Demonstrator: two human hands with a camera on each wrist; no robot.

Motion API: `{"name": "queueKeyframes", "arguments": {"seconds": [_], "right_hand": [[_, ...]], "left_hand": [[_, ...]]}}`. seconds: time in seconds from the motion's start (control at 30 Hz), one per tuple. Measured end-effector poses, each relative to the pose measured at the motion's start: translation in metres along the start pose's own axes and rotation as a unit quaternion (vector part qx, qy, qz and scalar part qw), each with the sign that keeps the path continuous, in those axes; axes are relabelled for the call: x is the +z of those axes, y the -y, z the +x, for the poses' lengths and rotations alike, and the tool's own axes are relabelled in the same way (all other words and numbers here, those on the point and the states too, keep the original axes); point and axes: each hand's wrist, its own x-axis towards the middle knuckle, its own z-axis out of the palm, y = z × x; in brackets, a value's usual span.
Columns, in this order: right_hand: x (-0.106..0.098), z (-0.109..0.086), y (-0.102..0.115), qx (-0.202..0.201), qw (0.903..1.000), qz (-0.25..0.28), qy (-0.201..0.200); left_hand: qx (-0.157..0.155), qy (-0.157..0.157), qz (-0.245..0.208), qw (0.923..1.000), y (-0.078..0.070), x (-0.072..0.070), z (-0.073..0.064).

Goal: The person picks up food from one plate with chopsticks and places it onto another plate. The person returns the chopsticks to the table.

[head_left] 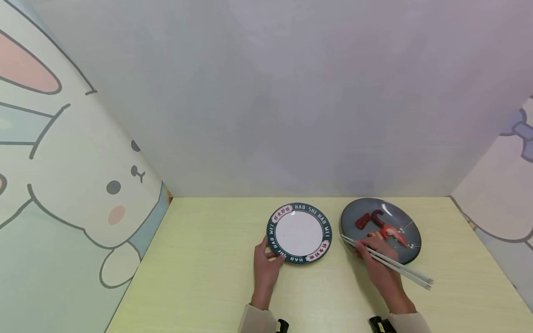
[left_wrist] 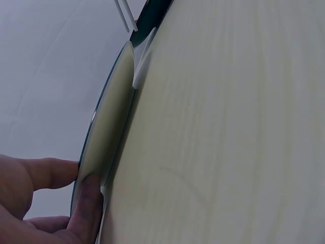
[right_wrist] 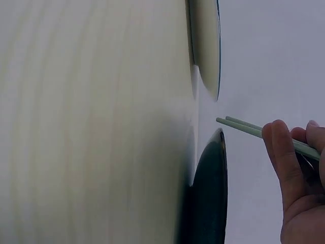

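My left hand (head_left: 266, 272) pinches the near-left rim of a round white plate (head_left: 299, 233) with a dark green lettered border. In the left wrist view, fingers and thumb lie on both faces of that rim. My right hand (head_left: 382, 267) grips a pair of pale chopsticks (head_left: 405, 272) over the near edge of a dark grey-blue plate (head_left: 350, 212). Their tips point left, into the gap between the plates. On the dark plate lie a dark red piece (head_left: 362, 221), a curled purplish piece (head_left: 376, 216) and an orange-red, shrimp-like piece (head_left: 393, 232), partly behind the right hand.
Both plates are on a pale wooden table (head_left: 200, 268), near its back edge. A plain grey wall (head_left: 291, 115) rises behind it. Side panels with cartoon drawings (head_left: 83, 185) border the table left and right.
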Motion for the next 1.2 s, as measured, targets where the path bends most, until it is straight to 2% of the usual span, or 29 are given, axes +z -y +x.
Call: {"name": "queueKeyframes", "arguments": {"seconds": [0.17, 0.33, 0.57, 0.83, 1.0, 1.2], "right_hand": [[0.0, 0.0, 0.004, -0.063, 0.9976, -0.026, 0.011], [0.001, 0.0, 0.004, -0.102, 0.9924, -0.06, 0.034], [0.003, 0.001, 0.001, -0.169, 0.9759, -0.128, 0.052], [0.002, -0.003, -0.005, -0.185, 0.9713, -0.113, 0.097], [0.004, -0.002, -0.01, -0.236, 0.9632, -0.085, 0.096], [0.004, -0.004, -0.014, -0.25, 0.9597, -0.081, 0.1]], "left_hand": [[0.002, -0.002, -0.001, 1.0, 0.001, 0.0, 0.0], [-0.005, -0.005, 0.002, 1.0, 0.0, 0.001, -0.001], [-0.01, -0.004, 0.004, 0.9999, -0.002, 0.001, -0.001], [-0.005, -0.003, -0.002, 1.0, -0.001, 0.001, 0.0], [-0.002, -0.002, -0.003, 1.0, -0.001, 0.0, -0.001], [-0.002, 0.0, -0.003, 1.0, -0.001, 0.0, -0.001]]}}
